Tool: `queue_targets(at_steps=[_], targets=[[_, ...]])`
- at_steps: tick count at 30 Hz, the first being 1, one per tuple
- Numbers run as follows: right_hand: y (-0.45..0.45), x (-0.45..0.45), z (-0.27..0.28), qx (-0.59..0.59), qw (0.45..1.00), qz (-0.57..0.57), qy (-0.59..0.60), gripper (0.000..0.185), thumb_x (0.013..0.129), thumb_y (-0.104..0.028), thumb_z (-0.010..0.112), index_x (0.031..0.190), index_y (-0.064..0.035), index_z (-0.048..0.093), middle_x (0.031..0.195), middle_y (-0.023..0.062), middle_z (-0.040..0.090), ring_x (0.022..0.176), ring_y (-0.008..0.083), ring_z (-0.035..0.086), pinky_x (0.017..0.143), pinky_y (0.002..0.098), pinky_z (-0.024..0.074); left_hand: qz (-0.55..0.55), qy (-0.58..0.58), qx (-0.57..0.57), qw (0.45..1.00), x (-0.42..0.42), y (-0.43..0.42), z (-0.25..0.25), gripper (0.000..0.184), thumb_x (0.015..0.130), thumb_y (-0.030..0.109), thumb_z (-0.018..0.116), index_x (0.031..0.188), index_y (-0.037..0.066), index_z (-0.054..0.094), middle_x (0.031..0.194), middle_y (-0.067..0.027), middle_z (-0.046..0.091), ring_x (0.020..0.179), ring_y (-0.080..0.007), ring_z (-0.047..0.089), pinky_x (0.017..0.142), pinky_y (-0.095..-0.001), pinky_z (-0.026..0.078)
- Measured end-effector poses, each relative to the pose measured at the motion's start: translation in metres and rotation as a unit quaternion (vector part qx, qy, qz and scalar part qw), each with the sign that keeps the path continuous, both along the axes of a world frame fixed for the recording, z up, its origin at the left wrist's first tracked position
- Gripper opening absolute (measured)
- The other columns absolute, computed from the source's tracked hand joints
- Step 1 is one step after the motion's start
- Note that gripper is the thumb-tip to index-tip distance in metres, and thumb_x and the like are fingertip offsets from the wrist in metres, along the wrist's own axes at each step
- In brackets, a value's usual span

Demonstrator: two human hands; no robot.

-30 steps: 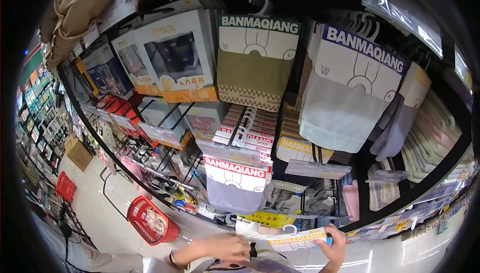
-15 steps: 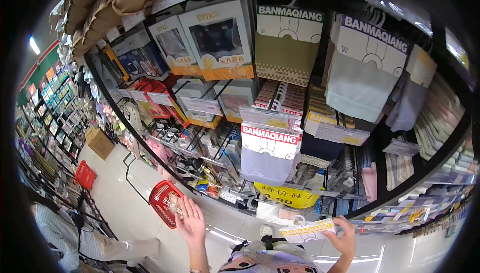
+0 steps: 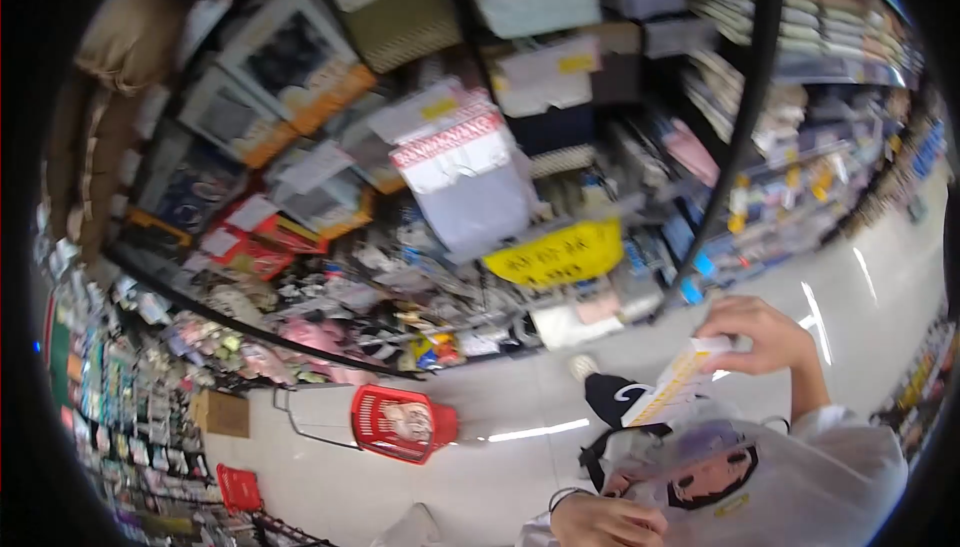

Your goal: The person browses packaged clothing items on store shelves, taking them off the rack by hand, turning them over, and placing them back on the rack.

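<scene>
My right hand (image 3: 755,332) pinches one corner of an underwear pack (image 3: 668,392) between thumb and fingers. The pack has a white card with a yellow stripe and a pale hanger hook, and is tilted in front of my body. Low in the view, my left hand (image 3: 608,522) is close to the front of my light printed shirt (image 3: 780,472). Its fingers are blurred and partly cut off by the lower edge, so what they hold, if anything, does not show. Hanging on the rack ahead is a similar pack (image 3: 470,187) with a red stripe.
A black-framed rack of boxed and hanging goods stands ahead, with a yellow price sign (image 3: 555,255). On the floor are a red basket (image 3: 440,427) with a long handle and something pale inside, a second red basket (image 3: 238,487) and a cardboard box (image 3: 220,414).
The view has swung, and the rack now sits higher. My left hand has come from an open, raised pose down to my shirt. The pack in my right hand has turned steeper.
</scene>
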State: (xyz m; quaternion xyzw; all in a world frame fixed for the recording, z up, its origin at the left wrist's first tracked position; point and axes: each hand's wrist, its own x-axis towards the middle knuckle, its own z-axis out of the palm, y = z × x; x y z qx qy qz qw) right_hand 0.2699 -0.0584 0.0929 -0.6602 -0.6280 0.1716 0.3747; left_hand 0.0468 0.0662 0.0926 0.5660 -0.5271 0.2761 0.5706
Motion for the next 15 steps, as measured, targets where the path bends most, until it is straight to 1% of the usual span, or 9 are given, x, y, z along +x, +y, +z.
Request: queue_targets(at_steps=[2, 4, 7, 8, 9, 11, 14, 15], targets=[[-0.014, -0.010, 0.006, -0.021, 0.999, -0.012, 0.046, 0.028, 0.069, -0.020, 0.071, 0.088, -0.0017, 0.060, 0.077, 0.0105, 0.061, 0.072, 0.0257, 0.057, 0.064, 0.0332, 0.0429, -0.006, -0.037, -0.006, 0.999, -0.005, -0.013, -0.006, 0.011, 0.082, 0.017, 0.050, 0.089, 0.019, 0.059, 0.081, -0.0064, 0.056, 0.064, -0.0177, 0.053, 0.055, -0.0302, 0.044], [-0.024, -0.013, 0.002, -0.020, 0.999, -0.021, 0.031, 0.028, 0.069, -0.020, 0.071, 0.089, -0.0020, 0.060, 0.078, 0.0105, 0.060, 0.072, 0.0252, 0.056, 0.063, 0.0330, 0.0429, 0.001, -0.080, -0.004, 0.997, -0.008, -0.018, -0.012, 0.007, 0.082, 0.014, 0.050, 0.082, 0.015, 0.057, 0.078, -0.0067, 0.056, 0.061, -0.0176, 0.051, 0.052, -0.0299, 0.042], [-0.040, -0.023, -0.002, -0.003, 0.999, -0.043, 0.018, 0.028, 0.070, -0.020, 0.070, 0.090, -0.0026, 0.060, 0.079, 0.0102, 0.060, 0.071, 0.0244, 0.056, 0.061, 0.0324, 0.0428, 0.003, -0.131, 0.013, 0.991, -0.010, -0.019, -0.014, 0.012, 0.083, 0.009, 0.048, 0.072, 0.008, 0.053, 0.074, -0.0071, 0.056, 0.056, -0.0174, 0.048, 0.049, -0.0295, 0.039], [-0.047, -0.027, -0.001, 0.002, 0.999, -0.053, 0.010, 0.028, 0.070, -0.020, 0.070, 0.090, -0.0028, 0.060, 0.079, 0.0100, 0.059, 0.070, 0.0240, 0.055, 0.061, 0.0319, 0.0428, -0.011, -0.136, 0.008, 0.991, -0.006, -0.021, -0.013, 0.012, 0.083, 0.009, 0.048, 0.072, 0.008, 0.053, 0.074, -0.0071, 0.056, 0.056, -0.0174, 0.048, 0.049, -0.0295, 0.039], [-0.056, -0.031, 0.002, -0.026, 0.997, -0.076, 0.020, 0.028, 0.071, -0.019, 0.070, 0.091, -0.0029, 0.060, 0.077, 0.0092, 0.059, 0.069, 0.0238, 0.054, 0.062, 0.0316, 0.0428, -0.020, -0.127, 0.023, 0.991, 0.000, -0.023, -0.005, 0.010, 0.081, 0.008, 0.050, 0.071, 0.008, 0.053, 0.073, -0.0069, 0.055, 0.055, -0.0173, 0.047, 0.049, -0.0297, 0.039], [-0.075, -0.038, 0.001, -0.030, 0.993, -0.110, 0.014, 0.028, 0.071, -0.020, 0.070, 0.091, -0.0029, 0.059, 0.077, 0.0090, 0.058, 0.069, 0.0236, 0.054, 0.062, 0.0315, 0.0428, -0.049, -0.123, 0.032, 0.991, 0.014, -0.029, 0.005, 0.009, 0.078, 0.007, 0.051, 0.070, 0.008, 0.053, 0.072, -0.0067, 0.055, 0.053, -0.0172, 0.046, 0.049, -0.0300, 0.039], [-0.104, -0.043, 0.005, -0.044, 0.983, -0.177, 0.020, 0.028, 0.072, -0.020, 0.069, 0.092, -0.0026, 0.059, 0.080, 0.0092, 0.058, 0.071, 0.0233, 0.055, 0.065, 0.0313, 0.0432, 0.010, -0.118, 0.023, 0.993, 0.036, -0.042, 0.014, 0.018, 0.076, 0.006, 0.054, 0.058, 0.009, 0.050, 0.068, -0.0054, 0.053, 0.052, -0.0173, 0.044, 0.048, -0.0295, 0.037], [-0.114, -0.045, 0.005, -0.054, 0.975, -0.211, 0.036, 0.029, 0.072, -0.019, 0.069, 0.092, -0.0024, 0.059, 0.082, 0.0096, 0.059, 0.073, 0.0232, 0.056, 0.066, 0.0312, 0.0438, 0.052, -0.089, 0.081, 0.991, 0.050, -0.042, 0.016, 0.005, 0.070, 0.011, 0.056, 0.068, 0.011, 0.052, 0.067, -0.0031, 0.052, 0.055, -0.0178, 0.048, 0.049, -0.0287, 0.039]])
